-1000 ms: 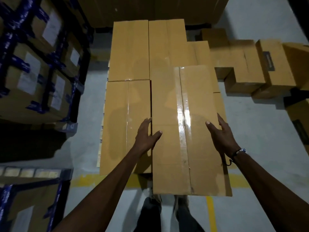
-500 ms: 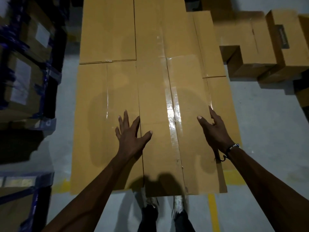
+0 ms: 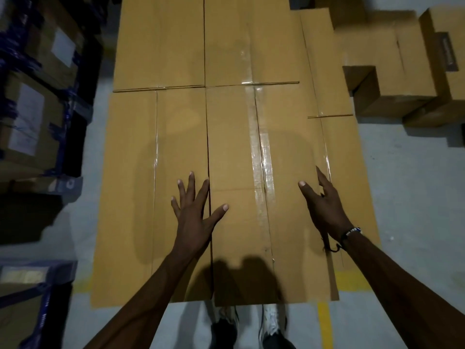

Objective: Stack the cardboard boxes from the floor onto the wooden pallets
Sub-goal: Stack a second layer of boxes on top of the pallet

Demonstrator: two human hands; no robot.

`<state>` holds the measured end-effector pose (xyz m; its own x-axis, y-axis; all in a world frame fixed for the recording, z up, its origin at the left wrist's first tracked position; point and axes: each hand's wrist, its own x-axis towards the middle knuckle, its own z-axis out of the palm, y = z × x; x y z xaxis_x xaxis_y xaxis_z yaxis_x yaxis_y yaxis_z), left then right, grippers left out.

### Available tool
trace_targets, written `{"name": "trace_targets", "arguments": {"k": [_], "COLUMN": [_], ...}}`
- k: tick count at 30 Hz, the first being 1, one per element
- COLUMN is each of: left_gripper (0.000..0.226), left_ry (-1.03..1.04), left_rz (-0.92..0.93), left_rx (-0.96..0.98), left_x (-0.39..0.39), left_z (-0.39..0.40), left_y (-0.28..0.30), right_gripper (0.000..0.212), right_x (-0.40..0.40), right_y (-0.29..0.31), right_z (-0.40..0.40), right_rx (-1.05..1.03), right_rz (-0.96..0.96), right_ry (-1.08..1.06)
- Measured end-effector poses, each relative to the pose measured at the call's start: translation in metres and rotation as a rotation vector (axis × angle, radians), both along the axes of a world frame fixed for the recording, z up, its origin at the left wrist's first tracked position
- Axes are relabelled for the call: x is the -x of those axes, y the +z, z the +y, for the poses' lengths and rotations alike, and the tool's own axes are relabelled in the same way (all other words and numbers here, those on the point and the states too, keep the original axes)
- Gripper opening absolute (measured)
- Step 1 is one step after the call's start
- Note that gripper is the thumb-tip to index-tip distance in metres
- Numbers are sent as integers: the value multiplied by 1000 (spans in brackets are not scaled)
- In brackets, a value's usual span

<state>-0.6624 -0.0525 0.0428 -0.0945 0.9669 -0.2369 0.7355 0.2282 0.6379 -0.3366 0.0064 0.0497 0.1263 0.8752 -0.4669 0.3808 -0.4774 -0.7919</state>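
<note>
A long taped cardboard box point(image 3: 241, 159) lies on top of the stack in front of me, flush with the box to its left point(image 3: 141, 185) and the two boxes behind it point(image 3: 161, 41). My left hand point(image 3: 195, 212) is spread flat across the seam between the two near boxes, fingers straight. My right hand point(image 3: 324, 205) is at the long box's right edge, fingers straight along its side and thumb over its top. A lower layer of boxes point(image 3: 337, 157) shows on the right. The pallet under the stack is hidden.
Loose cardboard boxes point(image 3: 392, 71) lie on the grey floor at the upper right. Blue-strapped boxes point(image 3: 32, 102) are stacked along the left, with another point(image 3: 27, 298) at the lower left. A yellow floor line point(image 3: 324, 321) runs by my feet.
The long box has slid forward until its far end meets the rear boxes. Both hands went forward with it, and my left hand now lies flat over the seam.
</note>
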Motion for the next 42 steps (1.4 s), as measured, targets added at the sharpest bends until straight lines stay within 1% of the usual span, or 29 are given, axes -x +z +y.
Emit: {"name": "trace_targets", "arguments": {"k": [4,7,11,15,23,26,29,31,33,38,42], "left_gripper": [83,80,71,67,66,74,96,113,120,99,93], "left_ry": [50,68,43,16,-123,-172,-249,-316,-364,-330,-321], "left_rz": [-17,-19,12,40,28,8,-3,21,56,75,28], "left_rx": [-38,-63,-83,-75,-9,5,14,32,44,-26,-44], "left_x": [-4,-5,-3,-3,1,7,13,18,21,19,18], "left_z": [0,0,-1,-8,-86,-121,-151,-162,-170,-174,-176], "left_y": [-3,-5,-5,-2,2,5,7,7,7,2,1], "right_gripper": [72,70,70,72,76,76,72,65,59,65,73], "right_x": [3,10,16,16,3,1,2,0,-4,-3,-3], "right_y": [-3,1,7,13,24,28,33,32,23,17,10], "right_z": [0,-2,-5,-14,-73,-103,-134,-152,-169,-197,-197], "right_rx": [-24,-59,-84,-86,-35,-2,13,-6,-7,76,56], "right_rz": [-4,-52,-62,-58,-59,-62,-50,-40,-23,27,8], "right_ry": [-4,-12,-31,-23,31,-2,-48,-56,-52,-98,-103]}}
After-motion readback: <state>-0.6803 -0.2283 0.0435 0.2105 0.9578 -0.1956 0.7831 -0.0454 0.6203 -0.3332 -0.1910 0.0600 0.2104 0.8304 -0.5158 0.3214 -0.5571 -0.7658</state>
